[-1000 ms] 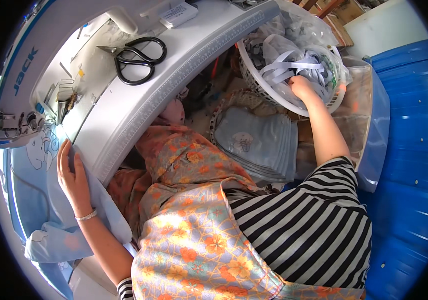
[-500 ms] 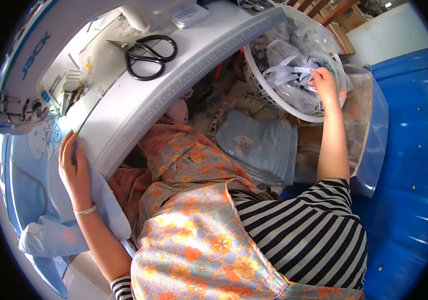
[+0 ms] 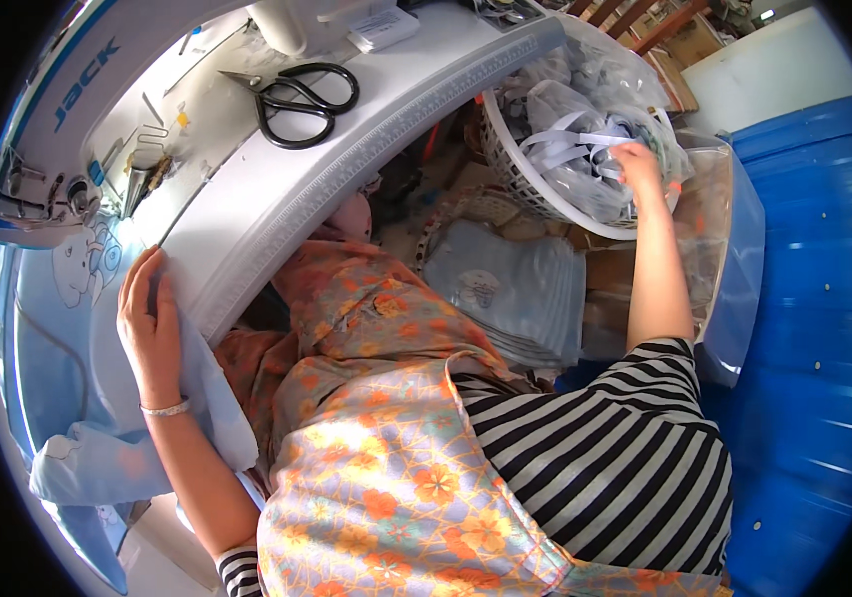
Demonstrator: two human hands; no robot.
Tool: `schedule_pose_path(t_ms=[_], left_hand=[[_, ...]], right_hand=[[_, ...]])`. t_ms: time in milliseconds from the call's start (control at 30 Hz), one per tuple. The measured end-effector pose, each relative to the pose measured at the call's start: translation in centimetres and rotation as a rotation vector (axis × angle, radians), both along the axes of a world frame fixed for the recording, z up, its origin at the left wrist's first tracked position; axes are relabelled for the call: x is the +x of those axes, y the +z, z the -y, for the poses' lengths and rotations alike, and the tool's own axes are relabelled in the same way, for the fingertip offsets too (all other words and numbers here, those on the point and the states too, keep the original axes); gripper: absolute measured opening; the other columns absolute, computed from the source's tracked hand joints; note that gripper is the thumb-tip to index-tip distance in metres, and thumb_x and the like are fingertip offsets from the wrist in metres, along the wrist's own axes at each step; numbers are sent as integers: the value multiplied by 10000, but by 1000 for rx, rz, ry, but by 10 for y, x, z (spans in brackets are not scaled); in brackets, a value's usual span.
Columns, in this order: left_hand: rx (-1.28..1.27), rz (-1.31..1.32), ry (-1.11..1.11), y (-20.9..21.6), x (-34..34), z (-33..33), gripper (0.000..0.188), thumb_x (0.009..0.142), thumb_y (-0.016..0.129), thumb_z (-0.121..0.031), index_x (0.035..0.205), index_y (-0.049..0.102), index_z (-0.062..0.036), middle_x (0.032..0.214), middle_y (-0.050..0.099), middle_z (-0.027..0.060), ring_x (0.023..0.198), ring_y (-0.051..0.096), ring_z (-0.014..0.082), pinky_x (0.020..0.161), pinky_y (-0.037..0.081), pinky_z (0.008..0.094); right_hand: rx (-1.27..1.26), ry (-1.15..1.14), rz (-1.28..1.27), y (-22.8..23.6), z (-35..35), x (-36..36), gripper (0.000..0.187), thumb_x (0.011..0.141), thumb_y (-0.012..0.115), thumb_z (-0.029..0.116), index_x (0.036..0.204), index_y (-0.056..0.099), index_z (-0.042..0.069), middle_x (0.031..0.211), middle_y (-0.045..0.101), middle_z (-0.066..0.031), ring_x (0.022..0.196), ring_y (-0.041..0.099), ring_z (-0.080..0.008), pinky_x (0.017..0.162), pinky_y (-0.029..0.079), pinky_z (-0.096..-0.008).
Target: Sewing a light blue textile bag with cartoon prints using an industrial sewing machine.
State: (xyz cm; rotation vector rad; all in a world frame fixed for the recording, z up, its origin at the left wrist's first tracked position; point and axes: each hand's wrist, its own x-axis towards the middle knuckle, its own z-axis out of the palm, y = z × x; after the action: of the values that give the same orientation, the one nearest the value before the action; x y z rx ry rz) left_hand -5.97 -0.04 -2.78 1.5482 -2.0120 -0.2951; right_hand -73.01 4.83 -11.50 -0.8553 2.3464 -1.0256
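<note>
My left hand (image 3: 149, 323) lies flat with its fingers stretched out on light blue fabric (image 3: 98, 348) printed with a cartoon animal. The cloth spreads beside the sewing machine's needle area (image 3: 43, 204) and hangs over the table's near edge. Off to the right, my right hand (image 3: 639, 171) reaches into a white plastic basket (image 3: 526, 186). Its fingers are closed on a pale fabric strip (image 3: 570, 144) among looped strips and clear plastic bags; the fingertips are partly hidden.
Black-handled scissors (image 3: 302, 104) lie on the white table (image 3: 237, 189), whose front edge carries a ruler strip (image 3: 376, 139). A stack of light blue printed pieces (image 3: 516, 279) sits below, left of a plastic-lined box (image 3: 710, 249). A blue corrugated panel (image 3: 814, 298) stands at right.
My right hand has shifted slightly within the basket, and the white end that stuck out from its fingers no longer shows. My left hand stays on the fabric. The whole view has shifted a little.
</note>
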Motion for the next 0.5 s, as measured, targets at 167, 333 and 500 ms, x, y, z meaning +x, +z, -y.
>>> schedule_pose_path(t_ms=[167,333,500], left_hand=[[-38,82,1,0,-1,0,282,937,530,-65,1192,642,-19,1231,643,122,1157,598,256,1006,435,341],[-62,129,-18,-3,1,2,272,942,537,-73,1186,642,-12,1233,643,119,1151,600,260,1009,435,345],[-86,190,-34,-8,6,6,260,948,535,-77,1173,643,-4,1234,642,120,1146,603,264,1009,435,346]], right_hand=[[415,278,-309,-49,0,-2,285,816,610,173,1063,712,72,791,690,-74,645,640,-198,562,512,-329],[534,453,-445,-62,-2,24,335,824,558,139,1136,676,105,1074,684,-191,1044,635,-357,859,497,-425],[526,253,-432,-55,-7,31,289,838,620,217,1103,668,114,1060,688,-166,1036,633,-361,886,487,-452]])
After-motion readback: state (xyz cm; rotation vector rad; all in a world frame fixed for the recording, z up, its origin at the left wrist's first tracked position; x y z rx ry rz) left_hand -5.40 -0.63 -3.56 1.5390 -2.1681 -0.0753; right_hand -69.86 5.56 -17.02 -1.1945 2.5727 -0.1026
